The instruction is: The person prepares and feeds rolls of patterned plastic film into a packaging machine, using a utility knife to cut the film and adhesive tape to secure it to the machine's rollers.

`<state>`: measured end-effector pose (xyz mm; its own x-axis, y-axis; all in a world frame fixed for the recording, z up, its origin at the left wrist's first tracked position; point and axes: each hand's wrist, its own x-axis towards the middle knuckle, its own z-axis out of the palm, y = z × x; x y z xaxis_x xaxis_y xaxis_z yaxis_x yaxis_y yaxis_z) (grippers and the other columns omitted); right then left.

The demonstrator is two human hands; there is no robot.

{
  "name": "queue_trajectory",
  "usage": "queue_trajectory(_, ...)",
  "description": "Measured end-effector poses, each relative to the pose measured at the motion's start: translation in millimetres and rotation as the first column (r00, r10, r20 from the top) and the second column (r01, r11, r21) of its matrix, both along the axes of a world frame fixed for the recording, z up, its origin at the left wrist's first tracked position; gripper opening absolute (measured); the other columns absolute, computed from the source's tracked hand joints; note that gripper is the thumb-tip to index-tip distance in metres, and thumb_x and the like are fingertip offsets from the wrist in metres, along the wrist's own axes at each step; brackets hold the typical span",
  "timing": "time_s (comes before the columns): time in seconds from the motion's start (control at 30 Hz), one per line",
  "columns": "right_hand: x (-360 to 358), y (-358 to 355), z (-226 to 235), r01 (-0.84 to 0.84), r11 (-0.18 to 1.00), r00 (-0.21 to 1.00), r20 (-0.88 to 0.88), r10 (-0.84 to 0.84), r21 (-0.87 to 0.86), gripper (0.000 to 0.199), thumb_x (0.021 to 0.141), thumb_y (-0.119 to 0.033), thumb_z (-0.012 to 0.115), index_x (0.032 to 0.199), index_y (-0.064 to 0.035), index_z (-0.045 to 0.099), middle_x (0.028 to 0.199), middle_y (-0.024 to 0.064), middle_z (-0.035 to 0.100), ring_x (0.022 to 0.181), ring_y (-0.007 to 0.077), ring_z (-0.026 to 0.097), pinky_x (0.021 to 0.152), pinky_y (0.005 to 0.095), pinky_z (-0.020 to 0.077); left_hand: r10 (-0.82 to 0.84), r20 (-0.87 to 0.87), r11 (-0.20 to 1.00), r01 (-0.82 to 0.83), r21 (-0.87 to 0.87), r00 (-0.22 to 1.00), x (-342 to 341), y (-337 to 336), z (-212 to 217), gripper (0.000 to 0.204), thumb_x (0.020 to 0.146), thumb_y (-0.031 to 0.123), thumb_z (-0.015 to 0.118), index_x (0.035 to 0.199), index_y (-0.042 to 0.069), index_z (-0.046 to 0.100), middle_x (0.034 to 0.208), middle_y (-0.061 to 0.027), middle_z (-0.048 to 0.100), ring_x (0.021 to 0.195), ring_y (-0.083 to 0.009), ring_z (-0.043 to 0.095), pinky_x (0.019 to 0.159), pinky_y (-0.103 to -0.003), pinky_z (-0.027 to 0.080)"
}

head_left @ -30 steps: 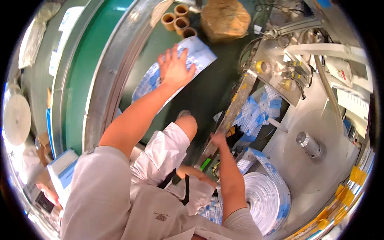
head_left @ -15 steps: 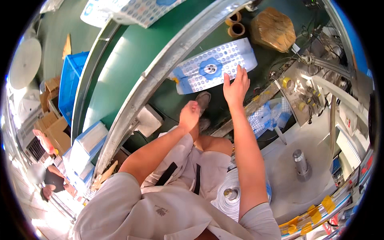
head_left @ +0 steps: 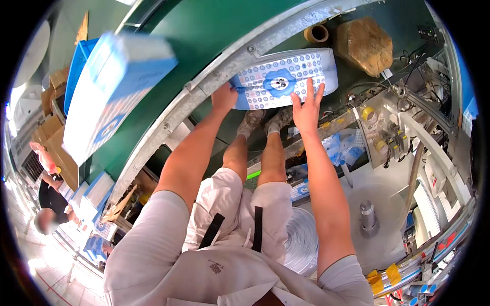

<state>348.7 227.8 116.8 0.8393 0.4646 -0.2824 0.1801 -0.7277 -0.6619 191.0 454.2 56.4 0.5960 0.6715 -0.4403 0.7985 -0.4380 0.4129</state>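
A long white and blue plastic-wrapped pack point(head_left: 255, 94), printed with small blue dots and a large blue flower shape, spans the space in front of me beside a curved metal rail. My left hand point(head_left: 223, 98) is closed round its left end, with the fingertips partly hidden. My right hand point(head_left: 307, 108) lies against the near side toward the right end, its fingers spread over the printed face. What supports the pack from below is hidden.
The curved metal rail point(head_left: 176, 109) borders a green conveyor belt point(head_left: 204, 25). Another blue and white pack point(head_left: 117, 86), blurred, is on the belt at left. A brown-wrapped block point(head_left: 363, 46) and a cardboard tube point(head_left: 316, 33) lie beyond. Machinery with a metal spindle point(head_left: 367, 217) stands at right.
My left hand has moved up and left onto the pack's left end. The pack now lies more level. My right hand's fingers have spread wider. Another pack has come further into view at left.
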Motion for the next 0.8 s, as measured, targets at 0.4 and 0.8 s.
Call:
queue_trajectory(0.4,88.3,23.6,44.7,-0.104,0.937,0.910,0.348,0.226,-0.335,0.050,0.089,-0.040,0.066,0.126,-0.0063,0.060,0.132,0.0234,0.053,0.124,0.0428,0.048,0.106,0.0637,0.0305,0.838,-0.193,0.508,-0.859,-0.065,0.511,10.2,-98.8,39.4,0.062,0.083,0.020,0.070,0.133,-0.005,0.044,0.126,-0.0281,0.054,0.123,-0.0424,0.050,0.106,-0.047,0.039)
queue_trajectory(0.8,16.7,12.3,-0.1,0.762,0.640,0.515,-0.695,-0.502,0.103,0.093,0.092,-0.028,0.069,0.150,0.0097,0.008,0.148,0.0275,0.038,0.137,0.0314,0.040,0.110,0.0378,0.0340,-0.217,-0.050,0.951,0.223,0.213,0.975,87.4,-44.8,70.8,0.075,0.083,0.048,0.071,0.133,0.000,0.043,0.130,-0.0233,0.050,0.124,-0.0406,0.046,0.106,-0.047,0.037)
